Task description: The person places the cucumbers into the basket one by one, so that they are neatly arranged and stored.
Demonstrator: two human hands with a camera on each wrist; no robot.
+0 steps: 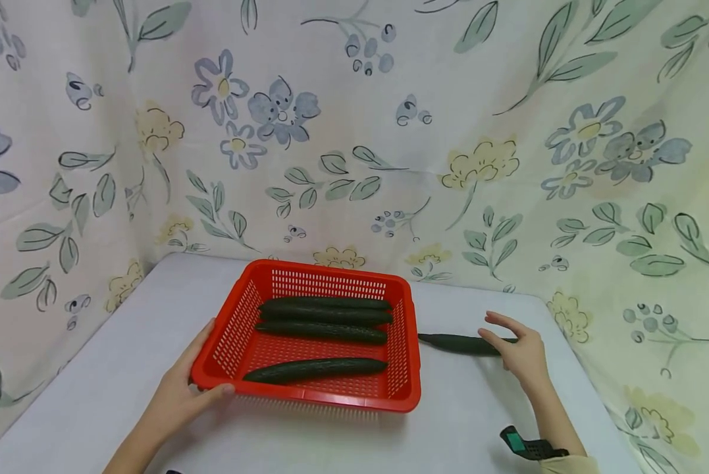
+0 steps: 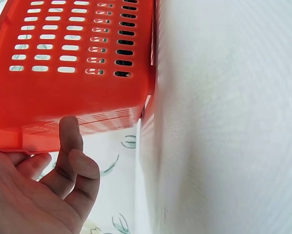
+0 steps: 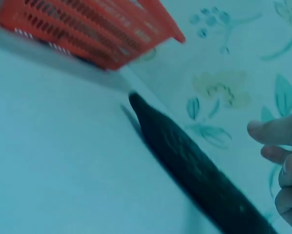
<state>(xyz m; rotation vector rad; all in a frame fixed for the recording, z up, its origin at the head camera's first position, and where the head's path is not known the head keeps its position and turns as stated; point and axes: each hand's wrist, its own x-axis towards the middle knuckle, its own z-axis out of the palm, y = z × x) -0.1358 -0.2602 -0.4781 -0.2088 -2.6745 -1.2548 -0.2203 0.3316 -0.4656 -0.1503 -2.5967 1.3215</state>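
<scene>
A red plastic basket with slotted sides holds several dark green cucumbers lying lengthwise. My left hand grips its near left corner, thumb over the rim and the other fingers outside the wall. In the left wrist view, the fingers of that left hand bend beside the red basket. One more cucumber lies on the table to the right of the basket. Over its right end hovers my right hand, thumb and fingers apart with nothing between them. The right wrist view shows this cucumber lying beside the fingers.
Everything stands on a white-covered table. Behind it and at both sides hangs a floral curtain, close to the table's back edge. A dark band with a green patch is on the right wrist.
</scene>
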